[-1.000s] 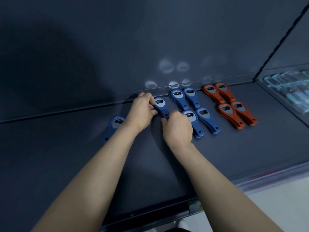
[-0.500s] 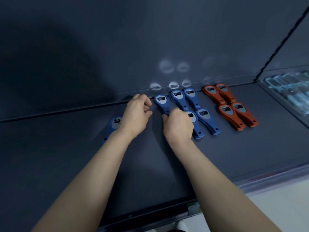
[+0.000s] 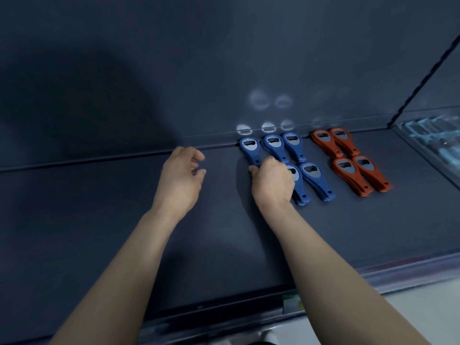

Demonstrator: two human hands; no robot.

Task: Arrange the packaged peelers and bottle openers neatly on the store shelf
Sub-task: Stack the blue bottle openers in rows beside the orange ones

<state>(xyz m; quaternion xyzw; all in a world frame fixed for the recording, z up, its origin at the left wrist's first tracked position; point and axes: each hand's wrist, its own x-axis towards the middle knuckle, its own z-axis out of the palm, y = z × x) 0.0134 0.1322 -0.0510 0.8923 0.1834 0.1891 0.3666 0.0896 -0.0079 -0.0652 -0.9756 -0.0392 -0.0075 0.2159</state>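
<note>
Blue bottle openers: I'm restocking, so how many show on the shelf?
5 blue bottle openers: three along the back; two in front, one partly under the right hand, one beside it. More may hide under it or the left hand.

**Both arms extended: left grip free, right grip closed**

Two bare forearms enter from the lower edge and converge as they reach forward. The left forearm [image 3: 119, 267] rises from the lower left with a straight wrist. The left grip [image 3: 181, 175] is seen from the back, knuckles up. Its fingers are loosely curled with the thumb apart from them, and it encloses nothing. The right forearm [image 3: 331, 260] rises from the lower right. The right grip [image 3: 272, 183], likewise back-uppermost, has its fingers curled downward and its thumb tip pointing left. It pinches the handle end of a blue bottle opener [image 3: 250, 148], and its fingertips are hidden beneath the knuckles. The two grips lie at similar reach, apart from each other.
</note>
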